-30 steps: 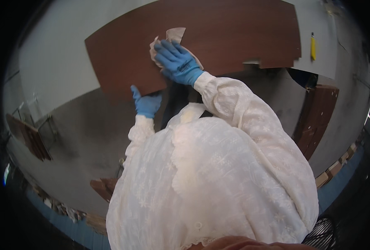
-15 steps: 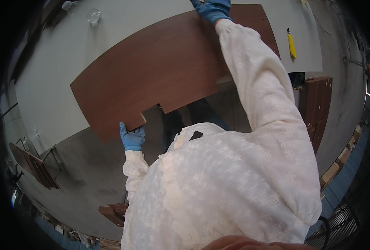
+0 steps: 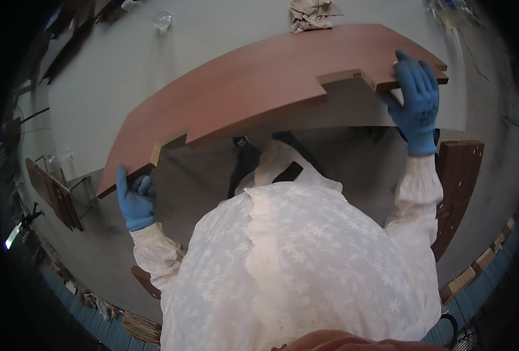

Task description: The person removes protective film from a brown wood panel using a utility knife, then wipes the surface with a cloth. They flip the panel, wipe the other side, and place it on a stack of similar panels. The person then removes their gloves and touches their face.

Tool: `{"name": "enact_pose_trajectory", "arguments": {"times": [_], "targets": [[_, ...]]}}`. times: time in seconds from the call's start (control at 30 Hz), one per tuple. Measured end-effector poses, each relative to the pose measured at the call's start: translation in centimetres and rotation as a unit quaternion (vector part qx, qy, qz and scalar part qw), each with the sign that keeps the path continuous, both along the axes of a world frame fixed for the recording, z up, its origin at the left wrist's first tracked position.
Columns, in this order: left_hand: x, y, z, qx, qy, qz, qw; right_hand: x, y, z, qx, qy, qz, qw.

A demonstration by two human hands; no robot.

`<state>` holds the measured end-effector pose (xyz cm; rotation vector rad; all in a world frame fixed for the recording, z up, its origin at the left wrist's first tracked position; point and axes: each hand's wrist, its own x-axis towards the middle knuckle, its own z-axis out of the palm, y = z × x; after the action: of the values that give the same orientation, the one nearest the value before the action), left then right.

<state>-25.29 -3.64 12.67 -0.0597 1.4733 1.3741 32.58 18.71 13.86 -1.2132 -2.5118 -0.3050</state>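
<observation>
The left hand [image 3: 136, 202] and right hand [image 3: 414, 99], in blue gloves [image 3: 424, 120], are far apart, each holding one end of the notched brown board [image 3: 253, 76]. It is over the pale tabletop [image 3: 95, 117], near a crumpled tan cloth [image 3: 311, 16].

Long flat brown wood-look panel [image 3: 253, 76], near edge notched twice, pale core showing at cuts. Held at both ends, tilted, near edge raised over white table [image 3: 95, 117]; left near corner overhangs. Far-edge contact unclear.
</observation>
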Motion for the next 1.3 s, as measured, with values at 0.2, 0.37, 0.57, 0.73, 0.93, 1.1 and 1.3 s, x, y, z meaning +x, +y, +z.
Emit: {"name": "enact_pose_trajectory", "arguments": {"times": [0.2, 0.37, 0.57, 0.73, 0.93, 1.1, 1.3], "targets": [[-3.5, 2.6, 0.6, 0.113, 0.059, -0.097, 0.987, 0.5, 7.3, -1.7, 0.095, 0.075, 0.079, 0.990], [-10.5, 2.7, -4.8, 0.036, 0.553, -0.017, 0.833, -1.0, 9.5, -0.6, 0.113, 0.038, 0.089, 0.989], [-17.2, 7.6, -12.1, 0.204, 0.328, 0.144, 0.911, -2.0, 10.0, 0.9, 0.082, 0.023, 0.067, 0.994], [-22.2, 13.8, -12.6, 0.200, 0.474, 0.118, 0.849, -5.0, 10.0, 2.7, 0.041, 0.021, 0.060, 0.997], [-25.8, 15.2, -9.9, 0.087, 0.344, 0.053, 0.933, -7.4, 10.1, 3.4, -0.138, 0.092, -0.024, 0.986], [-27.6, 17.0, -12.1, -0.017, 0.259, -0.080, 0.962, -8.2, 11.5, -1.7, -0.321, 0.098, -0.137, 0.932], [-27.6, 18.2, -18.1, -0.191, 0.275, -0.072, 0.940, -8.4, 15.4, -9.8, -0.442, 0.087, -0.206, 0.868]]}}
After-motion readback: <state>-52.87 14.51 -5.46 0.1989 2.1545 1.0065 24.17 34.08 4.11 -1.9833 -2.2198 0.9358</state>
